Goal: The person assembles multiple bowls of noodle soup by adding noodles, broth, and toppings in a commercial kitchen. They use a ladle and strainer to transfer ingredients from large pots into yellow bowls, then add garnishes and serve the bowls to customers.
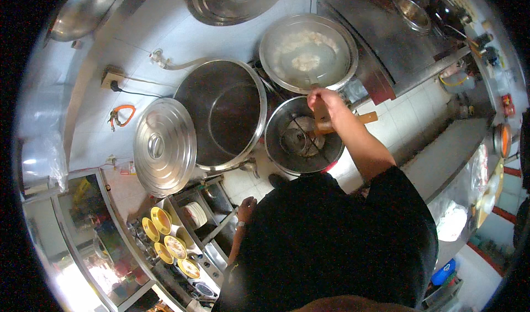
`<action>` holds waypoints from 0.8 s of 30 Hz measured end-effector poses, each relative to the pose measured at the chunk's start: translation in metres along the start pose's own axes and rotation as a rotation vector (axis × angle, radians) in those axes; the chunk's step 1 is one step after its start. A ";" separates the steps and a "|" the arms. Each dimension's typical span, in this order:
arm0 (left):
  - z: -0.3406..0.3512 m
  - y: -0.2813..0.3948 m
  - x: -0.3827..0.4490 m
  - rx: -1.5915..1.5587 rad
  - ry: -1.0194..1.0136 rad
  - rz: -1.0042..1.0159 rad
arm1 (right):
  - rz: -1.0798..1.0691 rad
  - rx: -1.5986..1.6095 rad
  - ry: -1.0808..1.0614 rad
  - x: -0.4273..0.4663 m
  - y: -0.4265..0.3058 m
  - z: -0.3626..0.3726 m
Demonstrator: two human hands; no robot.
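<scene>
My right hand [325,101] is closed around a wooden handle at the near rim of a large metal pot [352,59]. Cloudy liquid with pale pieces [306,61] floating in it fills that pot. Below the hand stands a deep metal pot [275,154] with a wire-like frame and a round pale thing inside; a wooden handle [367,117] sticks out over its right rim. My left hand [247,208] hangs low at my left side, near the edge of a metal counter; its fingers are curled, and whether it touches anything cannot be told. A watch or band sits on the left wrist.
A big deep pot [236,117] stands at the left, its ridged lid [165,146] leaning against it. Yellow bowls [160,221] and stacked white plates [195,215] sit lower left. A hose from a wall tap reaches the big pot. A dark metal worktop [372,22] lies upper right.
</scene>
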State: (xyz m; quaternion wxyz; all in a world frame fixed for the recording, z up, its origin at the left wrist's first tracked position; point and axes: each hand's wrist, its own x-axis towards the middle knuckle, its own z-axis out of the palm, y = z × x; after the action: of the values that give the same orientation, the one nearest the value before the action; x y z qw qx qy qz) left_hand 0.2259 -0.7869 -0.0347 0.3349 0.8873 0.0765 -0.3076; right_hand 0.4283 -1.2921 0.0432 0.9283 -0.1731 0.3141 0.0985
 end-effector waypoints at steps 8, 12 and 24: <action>0.004 0.023 0.010 -0.029 -0.066 -0.022 | 0.064 0.052 0.074 -0.013 0.006 -0.017; -0.002 0.019 0.012 0.044 -0.035 0.033 | 0.068 0.003 0.050 -0.007 -0.001 -0.014; -0.013 0.045 -0.008 -0.086 -0.072 0.012 | 0.025 0.031 0.186 -0.011 0.006 -0.002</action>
State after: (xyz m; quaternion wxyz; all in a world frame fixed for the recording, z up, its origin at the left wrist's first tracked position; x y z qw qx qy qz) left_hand 0.2413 -0.8127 0.0026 0.3770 0.8610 0.0723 -0.3338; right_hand 0.4172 -1.2882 0.0467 0.8964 -0.1631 0.4024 0.0884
